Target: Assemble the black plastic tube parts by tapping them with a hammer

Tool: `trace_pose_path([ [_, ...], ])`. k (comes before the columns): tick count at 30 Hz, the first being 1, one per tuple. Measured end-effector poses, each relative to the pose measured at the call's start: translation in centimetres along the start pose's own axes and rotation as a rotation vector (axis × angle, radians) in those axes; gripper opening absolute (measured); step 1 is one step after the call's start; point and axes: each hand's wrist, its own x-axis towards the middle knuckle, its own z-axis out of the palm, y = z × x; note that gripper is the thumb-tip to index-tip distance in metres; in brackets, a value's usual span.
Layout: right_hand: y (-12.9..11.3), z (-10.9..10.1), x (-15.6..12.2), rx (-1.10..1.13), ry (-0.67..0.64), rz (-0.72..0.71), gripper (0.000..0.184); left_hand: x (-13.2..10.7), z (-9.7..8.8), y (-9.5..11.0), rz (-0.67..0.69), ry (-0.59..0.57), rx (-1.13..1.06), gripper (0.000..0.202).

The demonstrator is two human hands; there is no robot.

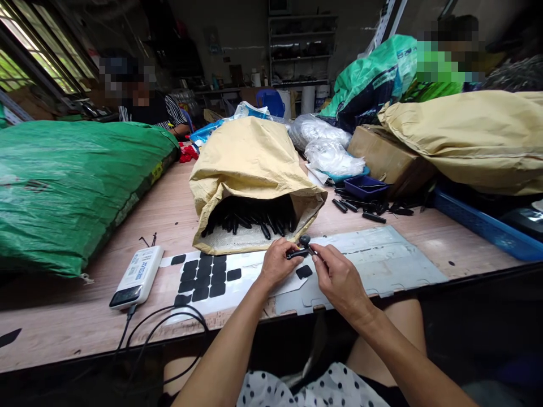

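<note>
My left hand [278, 261] is closed around a slim black rod-like piece [298, 254]. My right hand [339, 277] pinches a small black part with a round head [304, 241], held close to the rod; whether the two pieces touch is unclear. Just beyond my hands, the mouth of a tan woven sack [250, 152] lies open towards me, with many slim black pieces [244, 219] inside. Below and to the left of my hands is a white sheet [250, 265] bearing rows of black rounded-square pads [202, 280]. One loose black pad [304, 272] lies between my wrists.
A white power bank [138, 277] with a black cable stands left, near a large green sack [76, 186]. A grey board [373, 260] lies right. Further back are scattered black pieces [373, 217], a purple tray [365, 186], a cardboard box [386, 158] and a blue tray [479, 220]. Two people sit beyond.
</note>
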Motion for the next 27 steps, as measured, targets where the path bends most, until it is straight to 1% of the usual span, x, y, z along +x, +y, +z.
trace_pose_path([
  [4, -0.5, 0.6, -0.2, -0.023, -0.062, 0.027, 0.032, 0.0, 0.0, -0.1, 0.000, 0.008, 0.021, 0.008],
  [7, 0.2, 0.1, 0.0, -0.015, -0.022, 0.046, 0.032, -0.1, 0.1, -0.1, -0.004, 0.016, -0.003, 0.013],
  [10, 1.8, -0.9, 0.5, -0.057, 0.037, 0.088, 0.032, -0.1, 0.1, -0.1, -0.007, 0.023, 0.000, 0.016],
  [13, 4.1, -1.4, 1.1, -0.198, 0.078, 0.162, 0.031, -0.1, 0.1, 0.0, -0.010, 0.015, 0.023, 0.018],
  [16, 6.5, -1.2, 1.7, -0.345, 0.075, 0.199, 0.030, -0.1, 0.0, -0.1, -0.010, 0.011, 0.032, 0.019],
  [19, 8.1, -0.5, 2.3, -0.450, 0.064, 0.204, 0.029, -0.1, 0.0, -0.1, -0.009, 0.010, 0.035, 0.019],
  [22, 8.6, 0.1, 2.6, -0.522, 0.071, 0.174, 0.029, -0.1, 0.0, -0.1, -0.011, 0.006, 0.034, 0.018],
  [27, 8.4, 0.7, 2.5, -0.625, 0.082, 0.141, 0.031, -0.2, -0.1, 0.2, -0.012, 0.003, 0.041, 0.014],
])
